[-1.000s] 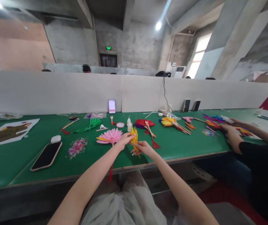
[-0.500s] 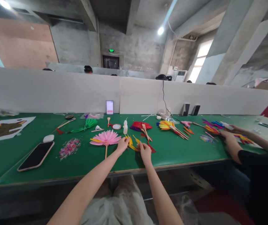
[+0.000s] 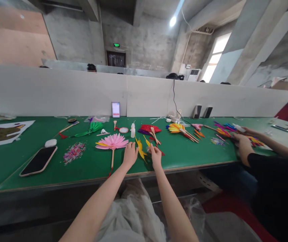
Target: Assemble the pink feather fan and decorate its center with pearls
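Note:
My left hand (image 3: 130, 154) lies on the green table (image 3: 88, 168) with its fingers stretched out, touching the left edge of a yellow feather fan (image 3: 140, 150). My right hand (image 3: 156, 155) is just right of it, fingertips pinched on one of the fan's yellow strips. The fan lies spread on the table between both hands. A pink round fan on a wooden stick (image 3: 112, 142) lies just left of my left hand. A red tassel piece (image 3: 159, 151) shows beside my right hand.
On the left lie a dark phone (image 3: 39, 160), a white case (image 3: 50, 143) and a sequin pile (image 3: 74, 153). Behind are a glue bottle (image 3: 133, 130), a green fan (image 3: 92, 127), a red fan (image 3: 149, 128) and a yellow-orange fan (image 3: 177, 128). Another person's hands (image 3: 242, 144) handle coloured feathers at right.
The yellow fan went from held upright between my hands down onto the table, spread out. My left hand has flattened beside it. The view has shifted slightly.

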`<action>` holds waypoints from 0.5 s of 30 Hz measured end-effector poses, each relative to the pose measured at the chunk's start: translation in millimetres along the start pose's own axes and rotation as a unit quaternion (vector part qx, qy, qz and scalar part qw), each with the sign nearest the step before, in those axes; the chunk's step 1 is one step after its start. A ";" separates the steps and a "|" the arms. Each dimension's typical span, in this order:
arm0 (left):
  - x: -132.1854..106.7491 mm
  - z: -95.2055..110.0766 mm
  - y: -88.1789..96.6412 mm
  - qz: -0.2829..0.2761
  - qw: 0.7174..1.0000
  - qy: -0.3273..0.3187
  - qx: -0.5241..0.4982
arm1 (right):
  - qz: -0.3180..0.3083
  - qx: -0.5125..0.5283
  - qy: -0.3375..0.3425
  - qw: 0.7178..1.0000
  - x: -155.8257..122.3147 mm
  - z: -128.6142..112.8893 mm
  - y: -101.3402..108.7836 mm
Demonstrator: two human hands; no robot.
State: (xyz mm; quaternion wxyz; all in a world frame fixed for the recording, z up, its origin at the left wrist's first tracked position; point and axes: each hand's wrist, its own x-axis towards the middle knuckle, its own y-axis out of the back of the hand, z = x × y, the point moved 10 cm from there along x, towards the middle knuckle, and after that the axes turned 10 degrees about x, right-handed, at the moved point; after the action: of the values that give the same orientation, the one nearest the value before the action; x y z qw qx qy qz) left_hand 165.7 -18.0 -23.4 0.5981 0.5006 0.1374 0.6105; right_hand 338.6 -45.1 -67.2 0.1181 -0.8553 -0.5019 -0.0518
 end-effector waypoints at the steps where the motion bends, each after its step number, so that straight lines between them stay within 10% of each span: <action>1: 0.1 1.0 5.0 0.014 1.000 -0.003 0.005 | -0.008 0.000 0.002 1.000 -0.6 -1.3 -1.7; 15: -0.9 11.7 16.7 0.030 0.998 -0.056 -0.020 | -0.057 0.027 0.019 0.998 -5.4 -9.6 -11.3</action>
State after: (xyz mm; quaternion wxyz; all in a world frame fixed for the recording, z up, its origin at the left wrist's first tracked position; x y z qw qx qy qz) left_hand 164.8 -27.9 -5.6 0.5964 0.5255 0.0764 0.6020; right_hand 326.4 -46.8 -57.3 0.1474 -0.8209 -0.5483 -0.0616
